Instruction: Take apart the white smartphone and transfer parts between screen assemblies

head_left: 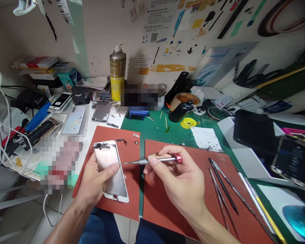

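My left hand (99, 174) grips a white phone screen assembly (112, 184) by its left side, the thumb lying across its silvery back plate. A dark camera and cable part sits at the top of the assembly. In my right hand (178, 173) is a slim precision screwdriver (165, 159) with a red end cap, held between thumb and fingers. Its tip points left and meets or nearly meets the assembly's right edge; exact contact is too small to tell. Small black flex parts (122, 141) and tiny metal pieces (136, 139) lie on the red-brown mat (132, 189) beyond the assembly.
Tweezers (220, 196) and several thin tools lie on the right mat (157, 203). Behind stand a spray can (117, 74), a black bottle (181, 111) and a yellow dish (188, 123). Phones and parts crowd the left; a white box (246, 159) stands right.
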Demonstrator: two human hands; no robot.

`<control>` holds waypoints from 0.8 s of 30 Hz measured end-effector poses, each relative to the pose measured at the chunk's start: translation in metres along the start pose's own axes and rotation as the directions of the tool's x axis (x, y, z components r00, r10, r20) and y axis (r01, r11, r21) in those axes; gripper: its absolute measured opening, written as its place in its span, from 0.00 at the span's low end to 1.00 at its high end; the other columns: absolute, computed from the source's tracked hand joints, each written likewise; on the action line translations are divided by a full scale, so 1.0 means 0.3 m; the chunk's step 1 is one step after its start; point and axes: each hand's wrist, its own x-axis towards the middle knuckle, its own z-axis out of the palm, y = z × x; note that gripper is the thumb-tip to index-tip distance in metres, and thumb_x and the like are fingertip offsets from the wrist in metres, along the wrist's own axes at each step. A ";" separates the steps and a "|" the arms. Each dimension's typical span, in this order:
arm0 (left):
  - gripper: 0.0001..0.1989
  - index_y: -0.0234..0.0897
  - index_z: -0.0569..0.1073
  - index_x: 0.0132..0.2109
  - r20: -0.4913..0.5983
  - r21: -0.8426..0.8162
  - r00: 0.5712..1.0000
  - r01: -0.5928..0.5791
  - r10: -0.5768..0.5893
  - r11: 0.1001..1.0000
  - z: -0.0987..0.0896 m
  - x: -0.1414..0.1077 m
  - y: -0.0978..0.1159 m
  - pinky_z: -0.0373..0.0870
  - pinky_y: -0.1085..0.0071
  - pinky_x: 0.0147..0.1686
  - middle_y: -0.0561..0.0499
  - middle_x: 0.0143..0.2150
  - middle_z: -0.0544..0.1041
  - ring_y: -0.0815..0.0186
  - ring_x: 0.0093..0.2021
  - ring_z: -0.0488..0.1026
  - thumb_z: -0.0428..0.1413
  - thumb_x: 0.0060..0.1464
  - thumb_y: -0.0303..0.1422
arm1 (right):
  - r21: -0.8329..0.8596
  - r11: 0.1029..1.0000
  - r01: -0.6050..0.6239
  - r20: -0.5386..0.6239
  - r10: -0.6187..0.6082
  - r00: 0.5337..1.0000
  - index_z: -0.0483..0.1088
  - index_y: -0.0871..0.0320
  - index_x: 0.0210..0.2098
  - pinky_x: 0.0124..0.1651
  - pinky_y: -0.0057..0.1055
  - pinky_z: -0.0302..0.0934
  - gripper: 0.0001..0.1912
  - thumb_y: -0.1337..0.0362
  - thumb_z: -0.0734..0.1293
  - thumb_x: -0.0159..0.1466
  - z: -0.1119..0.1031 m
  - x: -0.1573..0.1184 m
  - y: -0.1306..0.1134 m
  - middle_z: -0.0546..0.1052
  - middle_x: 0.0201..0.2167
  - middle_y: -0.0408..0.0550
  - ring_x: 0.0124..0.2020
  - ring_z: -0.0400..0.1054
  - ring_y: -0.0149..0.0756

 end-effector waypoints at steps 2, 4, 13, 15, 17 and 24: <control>0.31 0.40 0.73 0.56 0.005 0.001 1.000 -0.001 0.001 1.000 0.001 0.000 -0.004 0.82 0.66 0.39 0.48 0.44 0.84 0.60 0.38 0.83 0.75 0.47 0.36 | -0.025 0.998 0.060 0.002 -0.060 0.998 0.70 0.52 0.41 0.27 0.29 0.74 0.12 0.62 0.77 0.65 0.001 -0.003 -0.006 0.81 0.30 0.43 0.25 0.78 0.35; 0.32 0.41 0.72 0.58 0.005 -0.009 1.000 -0.002 0.002 1.000 0.002 0.000 -0.007 0.82 0.65 0.40 0.47 0.46 0.84 0.60 0.38 0.83 0.75 0.47 0.36 | -0.044 0.993 0.111 0.008 -0.110 0.994 0.71 0.52 0.41 0.32 0.30 0.76 0.11 0.64 0.77 0.65 0.001 -0.007 -0.009 0.82 0.32 0.44 0.27 0.79 0.34; 0.34 0.42 0.70 0.61 0.013 -0.049 1.000 0.001 -0.001 0.999 -0.002 0.001 -0.011 0.81 0.66 0.46 0.46 0.53 0.83 0.60 0.45 0.82 0.74 0.50 0.32 | -0.156 0.974 0.163 -0.059 -0.174 0.983 0.73 0.53 0.37 0.26 0.26 0.72 0.08 0.63 0.76 0.67 -0.003 -0.013 0.011 0.79 0.25 0.41 0.22 0.76 0.33; 0.32 0.41 0.71 0.60 0.021 -0.043 1.000 -0.002 0.003 0.999 -0.004 0.001 -0.015 0.81 0.66 0.46 0.45 0.54 0.82 0.61 0.46 0.82 0.74 0.51 0.32 | -0.165 0.975 0.146 -0.075 -0.160 0.984 0.73 0.53 0.35 0.23 0.25 0.70 0.09 0.63 0.76 0.67 -0.004 -0.013 0.012 0.78 0.22 0.40 0.20 0.74 0.32; 0.30 0.39 0.72 0.58 0.022 -0.033 1.000 0.003 -0.002 0.999 -0.006 0.002 -0.018 0.81 0.67 0.46 0.45 0.53 0.82 0.61 0.45 0.82 0.74 0.51 0.32 | -0.161 0.980 0.113 -0.080 -0.127 0.989 0.72 0.53 0.34 0.20 0.24 0.66 0.10 0.61 0.75 0.68 -0.006 -0.012 0.011 0.76 0.19 0.39 0.16 0.71 0.31; 0.31 0.39 0.72 0.59 0.013 -0.011 1.000 -0.006 0.006 1.000 -0.009 0.002 -0.018 0.81 0.66 0.45 0.44 0.53 0.82 0.60 0.46 0.81 0.74 0.50 0.32 | -0.126 0.984 0.128 -0.058 -0.136 0.989 0.72 0.53 0.36 0.21 0.24 0.67 0.08 0.63 0.76 0.68 -0.008 -0.010 0.010 0.76 0.20 0.38 0.18 0.72 0.31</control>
